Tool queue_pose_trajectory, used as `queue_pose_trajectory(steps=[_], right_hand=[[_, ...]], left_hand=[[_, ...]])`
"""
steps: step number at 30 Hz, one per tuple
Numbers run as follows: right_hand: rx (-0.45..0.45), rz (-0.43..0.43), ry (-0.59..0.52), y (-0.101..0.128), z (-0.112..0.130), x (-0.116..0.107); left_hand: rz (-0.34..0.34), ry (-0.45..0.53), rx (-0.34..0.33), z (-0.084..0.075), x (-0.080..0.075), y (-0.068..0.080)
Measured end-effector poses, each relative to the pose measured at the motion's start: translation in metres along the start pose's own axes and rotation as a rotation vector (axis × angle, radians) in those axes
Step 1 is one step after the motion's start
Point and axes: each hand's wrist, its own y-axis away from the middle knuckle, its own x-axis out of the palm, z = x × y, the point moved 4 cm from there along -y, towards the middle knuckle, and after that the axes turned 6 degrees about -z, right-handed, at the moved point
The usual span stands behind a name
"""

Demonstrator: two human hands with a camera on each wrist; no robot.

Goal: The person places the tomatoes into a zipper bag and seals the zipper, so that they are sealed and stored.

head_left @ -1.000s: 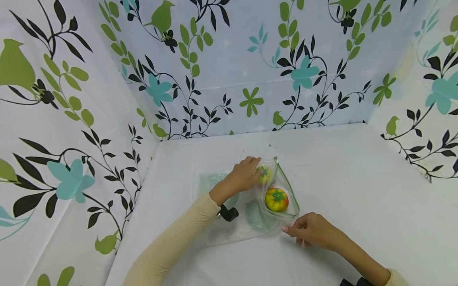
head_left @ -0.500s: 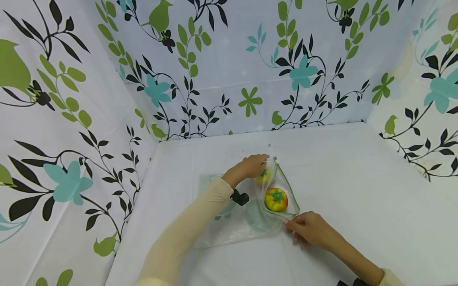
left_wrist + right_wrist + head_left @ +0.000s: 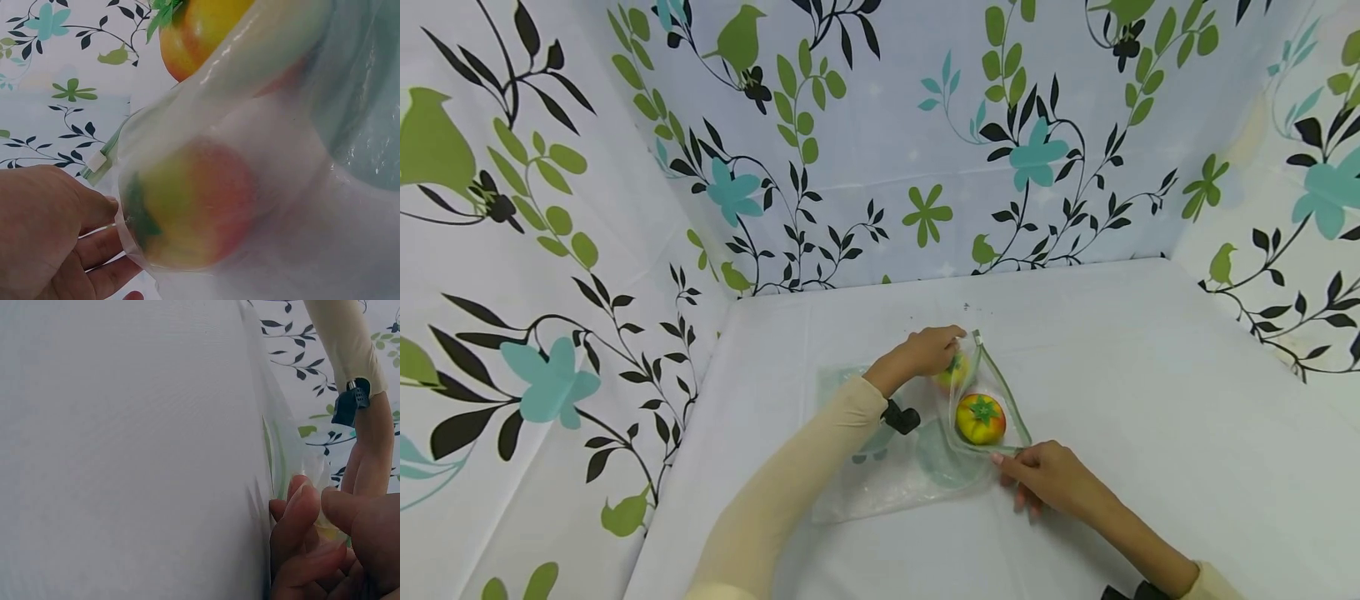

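A clear plastic zip bag [image 3: 917, 479] lies on the white table [image 3: 1150, 375], its mouth gaping to the right. Two yellow-orange toy tomatoes with green tops sit at the mouth: one [image 3: 980, 419] in the middle, the other [image 3: 952, 372] under my left hand [image 3: 936, 346]. My left hand holds the far rim of the bag beside that tomato [image 3: 200, 206]; in the left wrist view its fingers [image 3: 100, 244] meet the bag's edge. My right hand [image 3: 1009, 463] pinches the near corner of the bag's mouth, and its fingertips [image 3: 309, 503] close on the thin plastic.
Floral-patterned walls [image 3: 887, 150] enclose the table on the left, back and right. A black wrist camera [image 3: 901, 417] sits on the left forearm above the bag. White tabletop stretches to the right of the bag and in front of it.
My left hand has slid farther along the bag's far rim. My right hand has moved up to the near corner of the mouth and pinched it. The tomatoes have stayed put.
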Motion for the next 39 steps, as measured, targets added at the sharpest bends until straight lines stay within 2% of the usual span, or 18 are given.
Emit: queue_pose_trajectory(steps=[10,16,21,24,31,39], right_hand=[[-0.051,-0.008,-0.051,0.0,-0.002,0.001],[-0.075,-0.002,-0.003,0.003,-0.002,-0.004],[-0.131,-0.018,0.092,0.007,0.003,-0.015],[-0.173,-0.032,0.129,0.009,0.008,-0.024],[-0.204,-0.032,0.137,0.01,0.011,-0.041],[-0.236,0.001,0.095,0.008,0.007,-0.058]], left_hand=[[-0.011,0.013,0.005,0.001,0.0,0.002],[-0.073,0.069,0.017,0.002,-0.004,0.004],[-0.137,0.149,0.089,0.012,-0.009,0.005],[-0.152,0.203,0.131,0.019,-0.012,0.007],[-0.133,0.332,0.141,0.031,-0.026,0.022],[-0.186,0.451,0.147,0.051,-0.034,0.04]])
